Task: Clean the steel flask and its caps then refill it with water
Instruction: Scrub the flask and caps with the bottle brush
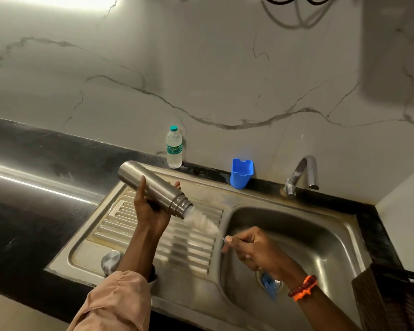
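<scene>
Over the sink (296,218), left hand (151,209) grips the tilted, pouring flask (151,185); right hand (253,249) fingers pinch a brush (269,286).

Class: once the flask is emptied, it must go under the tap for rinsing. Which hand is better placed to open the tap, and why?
The right hand. It is over the basin, nearer the tap, though it pinches a thin brush handle. The left hand grips the tilted flask.

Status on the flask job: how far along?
Done: flask uncapped; one steel cap sits on the drainboard. In hand: left hand tips the flask, water pouring toward the basin; right hand grips a brush. Left: caps, refill.
</scene>
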